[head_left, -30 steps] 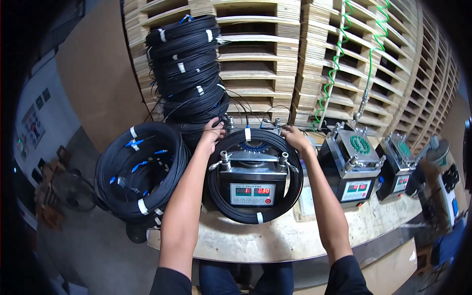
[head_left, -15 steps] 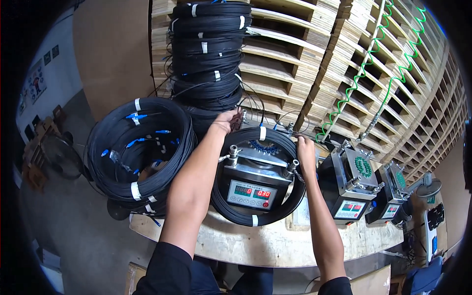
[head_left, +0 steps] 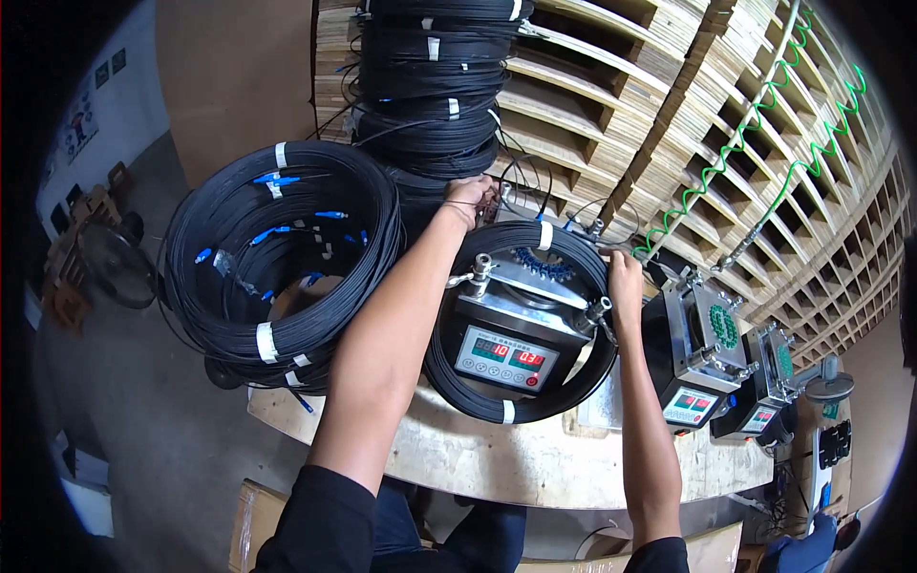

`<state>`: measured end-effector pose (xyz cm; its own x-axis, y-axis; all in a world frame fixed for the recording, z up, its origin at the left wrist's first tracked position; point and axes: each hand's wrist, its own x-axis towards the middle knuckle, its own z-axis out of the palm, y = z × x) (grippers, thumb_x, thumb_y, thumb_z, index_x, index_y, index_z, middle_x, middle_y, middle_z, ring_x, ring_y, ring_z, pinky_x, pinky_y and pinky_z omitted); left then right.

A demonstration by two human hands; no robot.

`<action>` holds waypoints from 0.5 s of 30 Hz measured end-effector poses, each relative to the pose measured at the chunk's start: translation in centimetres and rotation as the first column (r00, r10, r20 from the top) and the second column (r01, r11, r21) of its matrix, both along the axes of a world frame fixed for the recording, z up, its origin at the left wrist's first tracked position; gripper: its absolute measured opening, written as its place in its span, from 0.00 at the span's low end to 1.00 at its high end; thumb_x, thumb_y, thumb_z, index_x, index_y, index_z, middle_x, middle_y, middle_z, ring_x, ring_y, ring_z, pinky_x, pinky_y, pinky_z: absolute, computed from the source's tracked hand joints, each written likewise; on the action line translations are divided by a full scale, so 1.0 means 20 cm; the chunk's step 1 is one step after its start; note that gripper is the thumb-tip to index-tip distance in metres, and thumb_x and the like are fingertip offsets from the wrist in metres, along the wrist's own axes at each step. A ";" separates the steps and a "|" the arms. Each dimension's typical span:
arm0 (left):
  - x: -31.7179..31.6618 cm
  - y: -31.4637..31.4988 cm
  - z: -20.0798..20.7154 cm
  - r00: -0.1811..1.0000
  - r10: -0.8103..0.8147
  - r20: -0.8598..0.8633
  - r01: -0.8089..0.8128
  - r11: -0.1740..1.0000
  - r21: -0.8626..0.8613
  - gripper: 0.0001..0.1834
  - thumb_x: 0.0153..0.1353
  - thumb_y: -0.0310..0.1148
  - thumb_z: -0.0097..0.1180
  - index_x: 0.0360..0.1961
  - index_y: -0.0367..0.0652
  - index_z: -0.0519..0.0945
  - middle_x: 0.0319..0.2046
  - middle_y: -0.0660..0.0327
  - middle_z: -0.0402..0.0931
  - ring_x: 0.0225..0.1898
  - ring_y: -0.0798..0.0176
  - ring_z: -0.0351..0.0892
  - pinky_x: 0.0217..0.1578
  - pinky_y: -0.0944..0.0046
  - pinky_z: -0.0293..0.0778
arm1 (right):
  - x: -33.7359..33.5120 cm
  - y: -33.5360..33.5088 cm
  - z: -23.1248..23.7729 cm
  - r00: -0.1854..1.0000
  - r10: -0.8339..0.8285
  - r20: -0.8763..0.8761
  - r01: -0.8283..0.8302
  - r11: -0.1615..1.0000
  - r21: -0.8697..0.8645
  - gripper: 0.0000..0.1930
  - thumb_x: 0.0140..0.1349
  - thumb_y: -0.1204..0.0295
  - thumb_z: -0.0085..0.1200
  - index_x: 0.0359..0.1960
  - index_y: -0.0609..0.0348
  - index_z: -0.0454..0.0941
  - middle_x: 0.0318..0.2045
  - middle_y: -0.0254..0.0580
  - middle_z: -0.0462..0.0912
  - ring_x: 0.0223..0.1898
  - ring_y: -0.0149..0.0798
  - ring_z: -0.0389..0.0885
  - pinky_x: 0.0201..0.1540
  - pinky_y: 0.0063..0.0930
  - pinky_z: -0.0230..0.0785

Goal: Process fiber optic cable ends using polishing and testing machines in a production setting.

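A black cable coil (head_left: 508, 413) with white tape wraps rests around a polishing-type machine (head_left: 506, 329), which has a lit display and a metal plate with a ring of blue connectors on top. My left hand (head_left: 470, 196) reaches to the machine's far left corner, its fingers curled and partly hidden behind the coil. Beyond the coil's far right side is my right hand (head_left: 625, 272), fingers bent together; whatever is in them is too small to make out. Thin black cables with blue connectors (head_left: 543, 217) stand at the back of the machine, between the hands.
Left of my arm stands an open stack of black cable coils (head_left: 267, 342). A taller coil stack (head_left: 430, 115) rises behind. Two similar machines (head_left: 702, 353) with green connectors stand at right on the wooden table (head_left: 478, 468). Wooden pallets (head_left: 611, 76) and green spiral hoses (head_left: 735, 143) are behind.
The view has shifted, so the table and machines sit differently in the picture. Both hands keep about the same places beside the machine. The readout on its display has changed.
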<state>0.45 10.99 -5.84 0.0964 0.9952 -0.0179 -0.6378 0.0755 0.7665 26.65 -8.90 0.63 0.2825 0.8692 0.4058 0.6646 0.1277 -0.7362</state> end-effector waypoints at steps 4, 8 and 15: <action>0.05 0.02 0.02 0.971 0.104 -0.215 -0.091 0.994 0.068 0.05 0.63 0.27 0.63 0.30 0.40 0.82 0.25 0.63 0.81 0.24 0.68 0.78 0.25 0.68 0.71 | 0.02 0.01 -0.02 1.000 -0.002 0.014 0.001 1.000 0.006 0.21 0.66 0.65 0.39 0.42 0.68 0.84 0.42 0.61 0.85 0.48 0.55 0.82 0.55 0.37 0.68; -0.08 0.08 -0.04 0.961 0.030 -0.276 0.010 0.990 0.142 0.18 0.69 0.42 0.57 0.33 0.37 0.85 0.27 0.61 0.83 0.26 0.66 0.79 0.28 0.64 0.75 | -0.04 0.00 -0.01 0.999 0.039 -0.009 -0.039 0.999 0.031 0.21 0.66 0.66 0.40 0.41 0.68 0.84 0.41 0.61 0.85 0.47 0.56 0.82 0.55 0.37 0.68; 0.05 -0.08 0.14 0.853 -0.179 -0.490 0.224 0.974 0.034 0.40 0.73 0.62 0.34 0.42 0.33 0.86 0.36 0.54 0.85 0.34 0.63 0.81 0.40 0.64 0.77 | 0.01 0.00 -0.03 1.000 -0.023 -0.003 0.023 0.997 0.073 0.21 0.66 0.65 0.40 0.41 0.69 0.83 0.39 0.64 0.84 0.44 0.57 0.82 0.52 0.40 0.70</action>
